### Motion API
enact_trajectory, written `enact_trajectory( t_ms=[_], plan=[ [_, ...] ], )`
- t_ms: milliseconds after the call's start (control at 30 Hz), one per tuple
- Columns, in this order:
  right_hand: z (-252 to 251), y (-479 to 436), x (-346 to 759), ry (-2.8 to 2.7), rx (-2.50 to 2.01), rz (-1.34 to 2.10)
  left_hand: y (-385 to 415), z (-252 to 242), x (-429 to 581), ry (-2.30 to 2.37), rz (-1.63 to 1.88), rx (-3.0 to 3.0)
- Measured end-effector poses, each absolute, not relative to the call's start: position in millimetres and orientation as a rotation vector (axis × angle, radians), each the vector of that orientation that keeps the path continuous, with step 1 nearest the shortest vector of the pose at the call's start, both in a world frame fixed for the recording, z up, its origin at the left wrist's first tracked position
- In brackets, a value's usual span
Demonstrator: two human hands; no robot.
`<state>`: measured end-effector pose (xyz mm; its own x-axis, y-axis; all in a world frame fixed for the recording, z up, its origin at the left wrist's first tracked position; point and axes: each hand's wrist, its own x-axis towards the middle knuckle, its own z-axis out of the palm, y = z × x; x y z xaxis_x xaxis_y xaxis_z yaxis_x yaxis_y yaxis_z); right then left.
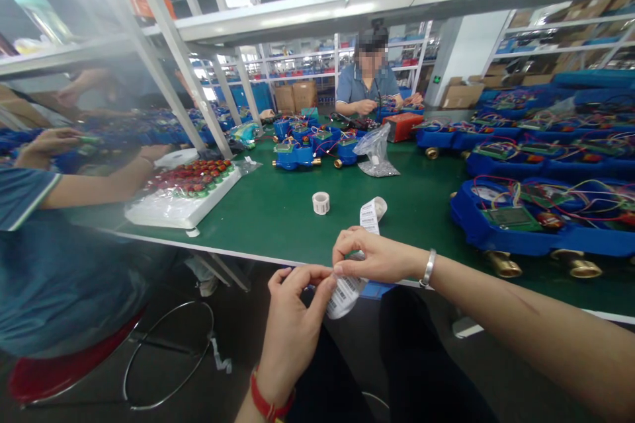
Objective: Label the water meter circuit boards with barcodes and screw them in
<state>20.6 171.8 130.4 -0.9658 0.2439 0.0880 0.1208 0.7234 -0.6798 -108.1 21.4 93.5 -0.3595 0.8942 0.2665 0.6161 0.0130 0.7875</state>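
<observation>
A strip of white barcode labels (344,296) droops between my hands just in front of the table edge. My left hand (299,301) pinches it between thumb and fingers. Close against those fingertips, my right hand (370,254), with a silver bangle on the wrist, is pinched on the strip too. From behind the right hand the strip runs up to a label roll (381,207) lying on the green table. A smaller label roll (321,203) stands to its left. The fingertips cover part of the strip.
Blue meter bodies (540,211) with wires and brass fittings fill the right side. More meter bodies (297,153), a clear plastic bag (376,152) and a red box (401,126) lie farther back. One co-worker (368,79) sits opposite, another (64,244) at left beside a foam tray (198,205).
</observation>
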Motion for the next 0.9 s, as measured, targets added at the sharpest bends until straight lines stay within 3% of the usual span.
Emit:
enact_trajectory(
  t_ms=[367, 733, 900],
  plan=[
    [139, 158, 23, -2.749, -0.312, 0.827, 22, 98, -102, 2.115, 1.199, 1.694],
    [128, 160, 24, -2.43, -0.41, 1.379, 24, 106, -96, 2.178, 1.406, 1.74],
    [138, 166, 30, -2.618, -0.358, 1.069, 24, 107, -97, 2.167, 1.406, 1.66]
  ],
)
